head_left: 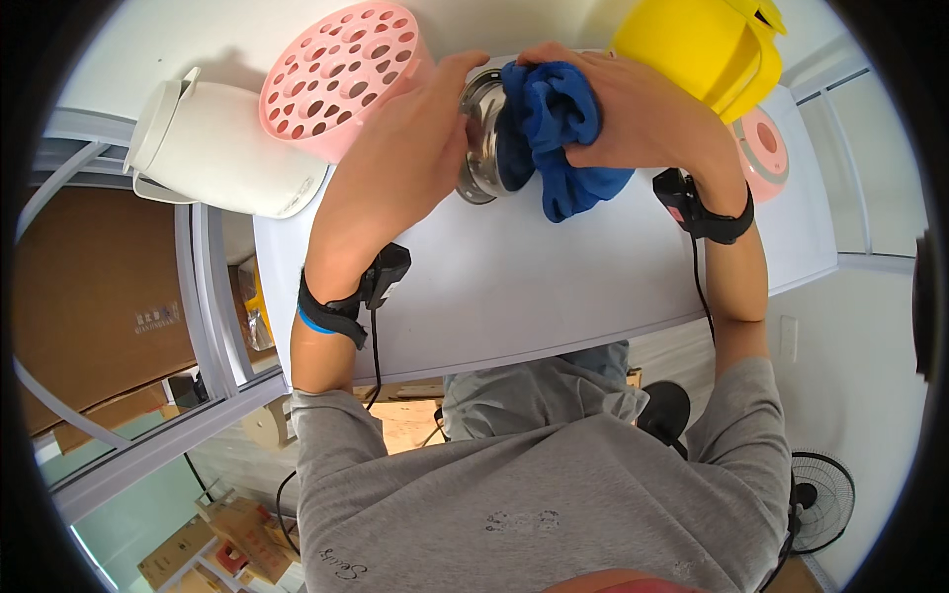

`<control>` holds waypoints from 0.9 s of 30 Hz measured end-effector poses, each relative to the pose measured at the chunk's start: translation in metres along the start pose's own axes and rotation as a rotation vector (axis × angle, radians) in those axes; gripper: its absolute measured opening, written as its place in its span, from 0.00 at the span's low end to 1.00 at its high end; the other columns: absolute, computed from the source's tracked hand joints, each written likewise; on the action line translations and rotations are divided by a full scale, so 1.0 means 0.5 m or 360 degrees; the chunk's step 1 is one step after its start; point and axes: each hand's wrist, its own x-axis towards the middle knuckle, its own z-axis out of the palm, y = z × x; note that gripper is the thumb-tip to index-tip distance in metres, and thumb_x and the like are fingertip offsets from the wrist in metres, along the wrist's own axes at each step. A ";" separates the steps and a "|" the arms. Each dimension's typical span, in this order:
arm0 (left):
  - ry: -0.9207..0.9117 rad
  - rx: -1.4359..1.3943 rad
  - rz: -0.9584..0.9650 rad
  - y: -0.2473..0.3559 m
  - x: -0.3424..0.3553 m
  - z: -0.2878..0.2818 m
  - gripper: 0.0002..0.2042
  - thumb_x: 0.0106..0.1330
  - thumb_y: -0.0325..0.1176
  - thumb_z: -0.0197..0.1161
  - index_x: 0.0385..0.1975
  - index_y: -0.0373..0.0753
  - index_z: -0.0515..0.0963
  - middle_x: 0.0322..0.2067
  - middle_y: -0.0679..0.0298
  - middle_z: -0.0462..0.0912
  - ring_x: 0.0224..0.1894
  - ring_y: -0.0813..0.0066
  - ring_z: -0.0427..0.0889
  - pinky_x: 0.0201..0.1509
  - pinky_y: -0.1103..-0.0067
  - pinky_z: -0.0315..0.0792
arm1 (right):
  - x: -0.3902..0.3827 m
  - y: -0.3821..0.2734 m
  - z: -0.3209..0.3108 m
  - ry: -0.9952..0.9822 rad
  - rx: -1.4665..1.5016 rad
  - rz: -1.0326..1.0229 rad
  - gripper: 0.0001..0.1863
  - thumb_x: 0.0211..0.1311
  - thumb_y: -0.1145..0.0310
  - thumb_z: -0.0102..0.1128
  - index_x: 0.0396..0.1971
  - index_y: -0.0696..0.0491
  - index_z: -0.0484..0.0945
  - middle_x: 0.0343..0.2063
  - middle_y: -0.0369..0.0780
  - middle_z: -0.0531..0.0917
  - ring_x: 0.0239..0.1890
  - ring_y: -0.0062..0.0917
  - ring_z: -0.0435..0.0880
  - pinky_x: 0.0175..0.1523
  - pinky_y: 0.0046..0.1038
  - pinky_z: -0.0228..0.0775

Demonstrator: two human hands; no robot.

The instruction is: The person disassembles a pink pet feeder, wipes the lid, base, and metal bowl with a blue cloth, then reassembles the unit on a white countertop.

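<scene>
My left hand (420, 143) grips the edge of a shiny metal bowl (480, 138), which is tipped on its side above the far part of the white table (534, 287). A crumpled blue cloth (563, 114) is bunched in my right hand (647, 114). Part of that cloth presses against the bowl's open side, and a loose end hangs toward the table. My left fingertips are partly hidden behind the bowl. Both wrists carry a black strap with a small black box and a cable.
Beyond my left arm stand a pink container with a holed face (341, 84) and a white pitcher (237, 153). A yellow pitcher (687, 49) and a round pink item (763, 153) sit by my right hand. Cardboard boxes (99, 296) are at the left, a black fan (820, 499) lower right.
</scene>
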 end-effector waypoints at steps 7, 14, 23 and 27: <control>-0.0038 -0.0045 -0.0087 0.008 -0.001 -0.003 0.24 0.82 0.23 0.60 0.76 0.43 0.74 0.55 0.51 0.88 0.38 0.59 0.90 0.46 0.69 0.82 | 0.006 -0.012 0.009 -0.0523 -0.0199 0.0285 0.46 0.52 0.63 0.83 0.74 0.46 0.72 0.49 0.46 0.92 0.49 0.49 0.92 0.59 0.44 0.83; 0.0009 -0.0020 -0.0138 0.008 -0.002 -0.007 0.19 0.82 0.22 0.58 0.70 0.40 0.80 0.45 0.52 0.90 0.35 0.60 0.88 0.45 0.68 0.81 | -0.008 0.032 0.058 -0.0269 -0.0310 -0.0070 0.45 0.48 0.67 0.81 0.73 0.49 0.79 0.52 0.45 0.90 0.48 0.51 0.90 0.54 0.42 0.85; 0.0286 -0.0009 -0.0202 0.010 0.004 0.020 0.10 0.81 0.25 0.60 0.57 0.33 0.83 0.43 0.49 0.88 0.43 0.45 0.88 0.50 0.58 0.81 | 0.004 -0.013 0.037 -0.0548 -0.0441 -0.0139 0.43 0.49 0.65 0.80 0.72 0.51 0.83 0.56 0.43 0.90 0.57 0.44 0.88 0.61 0.41 0.83; 0.0266 -0.0063 -0.0224 0.017 0.003 0.021 0.11 0.83 0.27 0.61 0.59 0.31 0.83 0.49 0.46 0.87 0.49 0.43 0.88 0.55 0.58 0.81 | 0.000 -0.058 0.025 -0.0618 -0.0335 -0.0272 0.41 0.51 0.64 0.79 0.70 0.51 0.84 0.56 0.41 0.89 0.59 0.42 0.87 0.63 0.39 0.80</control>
